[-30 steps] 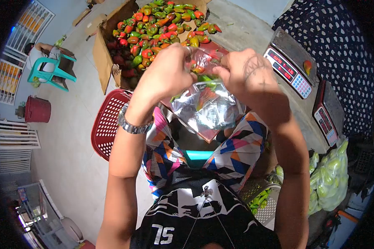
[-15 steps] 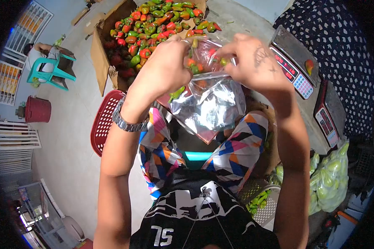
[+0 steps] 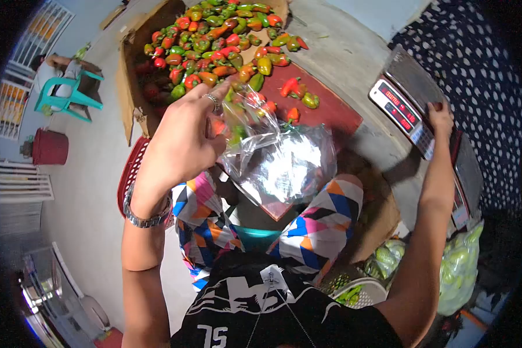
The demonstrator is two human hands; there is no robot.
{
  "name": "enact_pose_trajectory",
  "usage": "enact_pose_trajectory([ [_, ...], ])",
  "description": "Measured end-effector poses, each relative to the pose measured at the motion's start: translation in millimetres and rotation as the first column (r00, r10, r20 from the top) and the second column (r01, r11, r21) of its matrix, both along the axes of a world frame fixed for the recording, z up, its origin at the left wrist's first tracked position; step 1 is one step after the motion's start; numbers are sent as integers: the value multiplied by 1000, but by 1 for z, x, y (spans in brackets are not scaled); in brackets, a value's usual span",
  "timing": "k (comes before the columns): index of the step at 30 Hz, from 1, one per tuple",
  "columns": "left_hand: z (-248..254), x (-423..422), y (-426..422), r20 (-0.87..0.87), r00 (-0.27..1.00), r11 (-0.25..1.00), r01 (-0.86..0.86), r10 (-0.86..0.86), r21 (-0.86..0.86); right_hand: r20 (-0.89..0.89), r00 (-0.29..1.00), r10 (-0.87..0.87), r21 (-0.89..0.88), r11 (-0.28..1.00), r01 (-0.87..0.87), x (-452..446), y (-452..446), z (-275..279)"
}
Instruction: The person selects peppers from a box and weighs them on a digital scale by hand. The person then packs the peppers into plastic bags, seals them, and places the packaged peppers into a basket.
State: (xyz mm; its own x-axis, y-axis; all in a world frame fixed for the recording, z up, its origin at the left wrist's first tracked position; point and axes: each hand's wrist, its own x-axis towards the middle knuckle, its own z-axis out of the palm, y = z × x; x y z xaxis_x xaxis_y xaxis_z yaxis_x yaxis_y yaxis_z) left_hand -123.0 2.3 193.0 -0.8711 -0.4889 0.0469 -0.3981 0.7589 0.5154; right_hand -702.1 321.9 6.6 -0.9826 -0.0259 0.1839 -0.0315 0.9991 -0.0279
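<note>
My left hand (image 3: pixel 185 130) is closed on the gathered edge of a clear plastic bag (image 3: pixel 246 124), with a few red and green peppers showing through the film. Below it, shiny clear plastic bags (image 3: pixel 290 162) lie on a dark red board (image 3: pixel 330 107) over my lap. Several loose peppers (image 3: pixel 293 87) rest on the board beyond the bags. Out to the right, my right hand (image 3: pixel 442 120) is at the near side of a digital scale's pan (image 3: pixel 409 72). Its fingers are curled in, and what they hold, if anything, is hidden.
A cardboard box (image 3: pixel 130 87) full of red and green peppers stands ahead. A second scale (image 3: pixel 470 168) is at the right, near bagged green produce (image 3: pixel 461 267). A red basket (image 3: pixel 134 168) sits left of my knees. A person (image 3: pixel 64 69) sits by a green chair (image 3: pixel 69 95).
My right hand has left the bag and reached right to the scale, where a lone pepper lay before. My left hand has drawn the bag left and lower.
</note>
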Motion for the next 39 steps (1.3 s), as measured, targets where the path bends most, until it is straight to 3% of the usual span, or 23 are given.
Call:
enact_pose_trajectory([
  [1,1,2,-2,27,999,1000,-18,18,13,40,972,231,-96,969,-227,-69,30,-42],
  [2,-3,4,-4,-20,1000,999,15,-16,-42,-52,970,237,-53,969,-239,-43,21,-28],
  [3,-2,4,-3,-2,1000,1000,-6,6,0,-149,929,338,-154,920,-360,-87,41,-57],
  [5,3,-3,1,29,999,996,-32,29,87,-162,952,259,-142,949,-282,-76,19,-48],
  [7,-4,-6,2,-17,998,998,57,-57,27,-166,923,348,-443,810,-385,-24,-19,-33],
  [9,-24,-7,0,-94,985,987,137,-144,-79,16,859,512,-947,283,-151,44,-61,-31],
  [10,-28,-9,5,-96,984,989,145,-149,-41,127,794,595,-990,26,139,127,-81,10],
  [11,-23,-12,12,15,992,992,126,-126,0,70,551,831,-912,-170,373,163,-88,15],
  [13,-38,-13,19,-16,985,985,174,-174,-12,-98,362,927,-797,-291,529,270,-102,59],
  [14,-42,-13,25,-27,984,985,174,-175,-19,-4,391,920,-705,-280,652,320,-106,69],
  [15,-45,-14,29,-18,986,985,168,-168,-27,-105,408,907,-994,-103,-28,355,-99,65],
  [18,-46,-12,47,6,992,991,125,-125,-43,-5,170,985,-855,-93,510,423,-124,83],
  [19,-47,-10,49,55,992,991,118,-114,-62,-173,117,978,-277,-162,947,433,-131,67],
  [21,-55,-5,51,153,985,991,95,-79,-99,45,260,965,-441,-214,872,448,-133,55],
  [22,-58,-3,52,86,988,985,134,-125,-106,145,343,928,-519,-223,825,455,-132,53],
  [25,-60,0,55,12,989,986,148,-148,-79,108,343,933,-862,-84,500,468,-123,53],
  [26,-61,0,55,-13,988,986,156,-157,-64,118,362,925,-758,-152,635,472,-121,57],
  [29,-61,2,53,-63,981,983,182,-184,-40,8,455,890,-992,-51,117,487,-116,59],
  [30,-61,1,54,-68,977,979,198,-201,-49,6,486,874,-977,-98,188,492,-119,51],
  [33,-64,-2,58,-49,977,978,208,-208,4,79,421,903,-994,42,97,482,-132,28],
  [35,-69,-3,57,-42,975,975,219,-217,37,62,410,910,-987,116,-107,474,-144,14],
  [37,-74,-3,47,-58,968,969,246,-244,35,116,479,870,-853,335,-401,475,-146,47],
  [39,-72,0,41,-31,974,973,226,-224,40,-3,478,878,-700,340,-628,468,-153,54],
])
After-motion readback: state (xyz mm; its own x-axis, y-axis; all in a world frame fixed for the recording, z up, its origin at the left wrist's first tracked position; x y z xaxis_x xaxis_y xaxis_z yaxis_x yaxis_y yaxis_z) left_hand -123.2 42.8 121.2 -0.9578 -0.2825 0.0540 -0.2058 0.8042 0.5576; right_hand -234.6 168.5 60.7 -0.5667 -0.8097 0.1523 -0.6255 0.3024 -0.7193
